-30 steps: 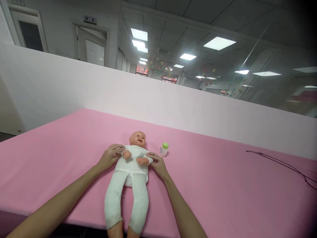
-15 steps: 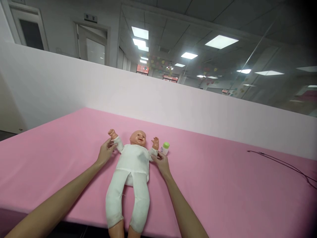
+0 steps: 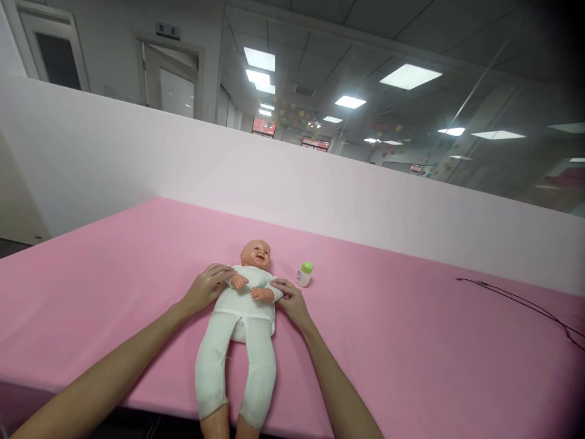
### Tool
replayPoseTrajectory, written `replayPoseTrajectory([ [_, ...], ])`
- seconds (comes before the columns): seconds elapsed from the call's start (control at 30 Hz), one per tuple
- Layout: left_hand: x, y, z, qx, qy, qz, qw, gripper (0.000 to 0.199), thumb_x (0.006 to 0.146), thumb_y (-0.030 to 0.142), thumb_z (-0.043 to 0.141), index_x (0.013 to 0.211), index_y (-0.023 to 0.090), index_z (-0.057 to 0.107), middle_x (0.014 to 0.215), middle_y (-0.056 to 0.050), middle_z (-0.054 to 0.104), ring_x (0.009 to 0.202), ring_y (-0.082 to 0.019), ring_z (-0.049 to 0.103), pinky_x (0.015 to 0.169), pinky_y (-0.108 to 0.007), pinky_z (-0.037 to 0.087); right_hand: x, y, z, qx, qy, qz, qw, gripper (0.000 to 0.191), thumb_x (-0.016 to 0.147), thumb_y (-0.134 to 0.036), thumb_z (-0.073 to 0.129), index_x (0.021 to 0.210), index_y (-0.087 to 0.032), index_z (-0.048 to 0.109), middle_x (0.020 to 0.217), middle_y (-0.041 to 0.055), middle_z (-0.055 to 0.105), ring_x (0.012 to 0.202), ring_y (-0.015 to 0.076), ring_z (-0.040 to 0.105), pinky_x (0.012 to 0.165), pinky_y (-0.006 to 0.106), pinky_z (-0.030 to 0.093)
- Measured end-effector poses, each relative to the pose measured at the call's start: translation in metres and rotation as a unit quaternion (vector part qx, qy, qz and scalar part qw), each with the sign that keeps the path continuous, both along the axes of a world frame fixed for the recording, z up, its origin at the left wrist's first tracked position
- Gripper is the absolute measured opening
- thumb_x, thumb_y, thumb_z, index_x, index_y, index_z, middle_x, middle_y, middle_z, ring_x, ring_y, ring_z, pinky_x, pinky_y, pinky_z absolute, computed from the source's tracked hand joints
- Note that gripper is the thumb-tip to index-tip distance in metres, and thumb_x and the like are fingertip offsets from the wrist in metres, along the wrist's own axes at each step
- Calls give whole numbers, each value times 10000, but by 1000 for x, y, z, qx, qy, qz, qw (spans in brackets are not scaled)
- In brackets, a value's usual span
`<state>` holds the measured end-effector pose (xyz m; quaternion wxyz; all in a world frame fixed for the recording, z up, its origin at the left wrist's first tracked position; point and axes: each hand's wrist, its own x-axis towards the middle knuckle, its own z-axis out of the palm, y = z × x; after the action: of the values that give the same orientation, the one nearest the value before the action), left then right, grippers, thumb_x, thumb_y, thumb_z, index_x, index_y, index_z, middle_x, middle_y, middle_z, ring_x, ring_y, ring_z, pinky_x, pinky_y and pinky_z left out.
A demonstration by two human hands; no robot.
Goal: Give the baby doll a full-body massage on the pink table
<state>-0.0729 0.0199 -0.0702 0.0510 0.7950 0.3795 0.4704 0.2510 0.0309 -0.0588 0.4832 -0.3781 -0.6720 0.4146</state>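
Note:
A baby doll [image 3: 247,308] in a white top and white trousers lies on its back, head toward the wall, both forearms bent across its chest. My left hand [image 3: 208,285] has its fingers closed round the doll's sleeved arm at the picture's left. On the other side, my right hand [image 3: 291,299] holds the doll's other sleeved arm near the elbow. Some of my fingertips are hidden against the sleeves. Just beyond my right hand stands a small clear bottle [image 3: 304,275] with a green cap.
The pink table [image 3: 411,341] runs up to a white partition [image 3: 320,189] at the back. A thin black cable [image 3: 516,297] lies at the right. Beyond the partition are glass, doors and ceiling lights.
The doll's arms, raised and spread beside its head before, are now folded in over its chest. My hands have moved with them, my left one inward to the right.

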Motion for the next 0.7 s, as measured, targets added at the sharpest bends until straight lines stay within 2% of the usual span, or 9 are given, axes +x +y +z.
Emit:
replayPoseTrajectory([
  [0.1,-1,-1,2,-65,-52,33,996,392,993,335,586,1373,290,669,1317,-90,712,1153,-274,663,864,-389,575,2,3,3,-17,34,-43,998,406,713,-304,838,1113,-238,824,1185,85,770,1100,288,693,968,430,561],
  [0.17,-2,1,4,-113,-129,67,983,581,975,397,611,1534,272,509,1317,-114,700,1095,-269,685,783,-358,581,6,5,5,-25,65,-84,994,446,712,-360,862,1123,-198,797,1116,93,786,1024,283,705,929,429,570],
  [0.23,-4,4,4,-137,-215,103,962,795,949,448,639,1643,244,308,1275,-136,695,1078,-274,692,766,-351,581,11,7,9,-29,98,-126,987,515,711,-423,875,1150,-179,763,1093,100,783,991,279,710,899,416,574],
  [0.3,-9,8,5,-143,-281,138,939,962,917,506,671,1681,229,156,1252,-149,680,1071,-286,690,763,-362,584,17,7,14,-29,127,-167,977,617,717,-475,874,1233,-178,711,1103,107,773,989,281,712,874,402,578],
  [0.37,-15,10,5,-154,-306,181,922,1040,908,553,666,1692,218,69,1228,-155,672,1016,-291,694,761,-385,581,23,6,19,-22,147,-210,966,701,734,-517,856,1318,-189,649,1150,116,756,1018,288,709,849,385,583],
  [0.43,-22,11,6,-168,-256,240,921,996,928,582,617,1688,187,109,1202,-168,674,992,-312,689,823,-444,564,31,6,21,-17,158,-266,951,712,756,-557,822,1333,-196,615,1195,125,735,1052,295,700,815,368,586],
  [0.5,-28,11,5,-184,-153,315,919,859,958,605,536,1638,142,288,1193,-201,667,1069,-369,657,922,-530,511,40,8,19,-29,151,-329,932,661,782,-591,770,1288,-194,611,1183,121,727,1046,292,697,779,357,586],
  [0.6,-36,13,3,-235,-34,412,879,673,1006,602,385,1457,130,551,1237,-249,626,1208,-439,567,1005,-605,415,55,12,12,-70,91,-402,908,597,790,-567,726,1231,-181,608,1101,95,733,979,266,700,752,331,574],
  [0.7,-39,14,2,-272,16,443,854,611,1030,575,309,1333,170,654,1236,-242,615,1222,-431,527,1021,-589,373,69,14,7,-116,6,-432,894,573,784,-485,722,1240,-159,608,1154,110,726,1020,252,700,813,304,555],
])
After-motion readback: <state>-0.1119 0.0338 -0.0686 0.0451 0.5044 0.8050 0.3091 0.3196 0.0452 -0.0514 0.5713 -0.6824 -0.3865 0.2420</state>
